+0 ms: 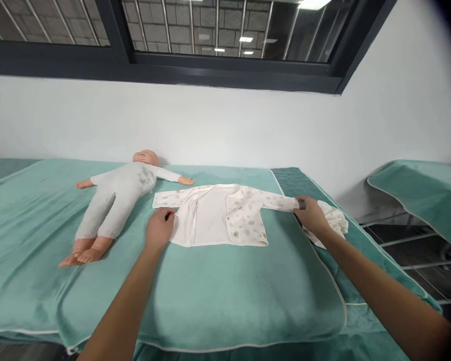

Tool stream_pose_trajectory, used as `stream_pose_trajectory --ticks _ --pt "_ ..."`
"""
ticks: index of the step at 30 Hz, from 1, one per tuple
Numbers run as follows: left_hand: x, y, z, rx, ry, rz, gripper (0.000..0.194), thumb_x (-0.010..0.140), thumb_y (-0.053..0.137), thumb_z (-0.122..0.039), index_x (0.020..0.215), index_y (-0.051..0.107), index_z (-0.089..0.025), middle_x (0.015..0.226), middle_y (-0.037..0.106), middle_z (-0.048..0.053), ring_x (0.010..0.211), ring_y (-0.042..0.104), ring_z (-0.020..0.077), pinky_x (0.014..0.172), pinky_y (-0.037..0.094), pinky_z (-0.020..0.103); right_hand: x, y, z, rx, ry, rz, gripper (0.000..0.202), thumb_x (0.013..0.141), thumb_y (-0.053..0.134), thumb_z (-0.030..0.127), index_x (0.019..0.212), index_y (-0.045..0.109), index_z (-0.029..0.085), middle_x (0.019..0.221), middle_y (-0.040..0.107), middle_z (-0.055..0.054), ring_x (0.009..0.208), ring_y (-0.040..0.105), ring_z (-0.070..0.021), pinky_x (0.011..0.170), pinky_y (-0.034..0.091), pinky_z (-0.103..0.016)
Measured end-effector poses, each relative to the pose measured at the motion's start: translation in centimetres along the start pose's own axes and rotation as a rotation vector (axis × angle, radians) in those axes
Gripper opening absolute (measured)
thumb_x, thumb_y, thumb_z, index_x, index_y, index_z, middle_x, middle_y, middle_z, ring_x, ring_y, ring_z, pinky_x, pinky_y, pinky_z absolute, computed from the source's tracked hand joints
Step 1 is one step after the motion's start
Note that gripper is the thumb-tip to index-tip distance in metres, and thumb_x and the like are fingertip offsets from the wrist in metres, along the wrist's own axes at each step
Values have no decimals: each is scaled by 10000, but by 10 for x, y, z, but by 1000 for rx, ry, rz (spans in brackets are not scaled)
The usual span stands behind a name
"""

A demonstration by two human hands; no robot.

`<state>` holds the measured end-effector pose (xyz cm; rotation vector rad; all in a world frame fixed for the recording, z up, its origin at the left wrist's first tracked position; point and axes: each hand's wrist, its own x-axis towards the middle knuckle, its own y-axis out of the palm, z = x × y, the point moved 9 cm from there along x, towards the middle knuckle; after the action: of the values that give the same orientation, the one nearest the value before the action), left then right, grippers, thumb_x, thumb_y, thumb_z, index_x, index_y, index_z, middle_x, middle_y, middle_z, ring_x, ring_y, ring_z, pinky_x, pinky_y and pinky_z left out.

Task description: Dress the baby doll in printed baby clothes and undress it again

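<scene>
A small white printed baby shirt (214, 215) lies spread on the green towel (240, 296), its front open and both sleeves stretched sideways. My left hand (160, 228) is at the shirt's left side, just below that sleeve, with its fingers closed on the edge. At the other end, my right hand (311, 213) pinches the cuff of the right sleeve. A baby doll (124, 193) in a white body suit lies on its back to the left of the shirt, arms spread and feet toward the camera.
Crumpled white cloth (332, 218) lies beside my right hand and forearm. Behind the bed is a white wall (218, 125) under a dark-framed window (225, 70). At the right stand a metal frame (409, 240) and another green-covered surface (428, 193).
</scene>
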<state>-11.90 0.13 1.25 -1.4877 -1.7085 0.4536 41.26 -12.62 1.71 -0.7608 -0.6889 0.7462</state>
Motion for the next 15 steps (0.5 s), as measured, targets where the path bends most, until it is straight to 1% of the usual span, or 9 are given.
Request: stream_pose_trajectory --ticks 2,4,6,8,9,11,12,15 --pt "0 0 0 0 1 -1 220 823 458 -252 890 666 -229 1023 704 29 976 620 223 814 440 313 7 9 -9 -39 58 47 403 816 579 339 1161 617 134 1160 671 -160 970 650 -246 860 490 -342" --pt "1 1 1 2 1 -2 219 821 458 -251 892 664 -231 1024 703 26 985 619 224 827 438 316 17 13 -17 -86 113 81 431 829 580 433 1125 633 124 1080 698 -174 941 659 -280 808 489 -362" --pt "1 1 1 0 -2 0 215 819 459 -253 889 662 -234 1028 704 23 991 617 225 830 437 316 28 17 -21 -128 142 125 449 789 631 465 1071 656 116 990 714 -175 889 665 -300 746 483 -363" --pt "1 1 2 -4 -5 0 213 820 460 -259 885 662 -236 1031 706 24 987 617 226 821 438 314 37 20 -20 -154 132 161 411 741 688 420 1030 675 129 941 718 -148 856 666 -288 716 475 -340" --pt "0 1 2 -5 -4 -2 213 821 460 -260 884 663 -236 1031 707 25 984 617 226 815 440 313 40 20 -18 -162 118 165 391 739 690 388 1040 674 140 948 717 -132 859 664 -272 720 474 -327" --pt "0 0 2 -8 2 -8 211 821 461 -257 879 662 -232 1025 708 30 981 619 226 813 443 311 43 19 -14 -177 85 140 383 767 648 320 1112 651 154 1004 704 -115 898 651 -249 760 475 -318" --pt "0 0 1 -8 6 -9 209 821 462 -253 879 661 -230 1023 709 32 982 620 226 817 444 311 42 18 -12 -189 68 116 395 779 619 284 1151 634 152 1049 688 -124 935 639 -251 791 475 -330" --pt "0 0 0 -2 16 -6 210 821 462 -242 884 661 -220 1015 708 39 983 621 228 835 449 314 32 14 0 -239 8 41 438 772 561 188 1202 611 117 1215 589 -206 1094 562 -326 881 457 -425"
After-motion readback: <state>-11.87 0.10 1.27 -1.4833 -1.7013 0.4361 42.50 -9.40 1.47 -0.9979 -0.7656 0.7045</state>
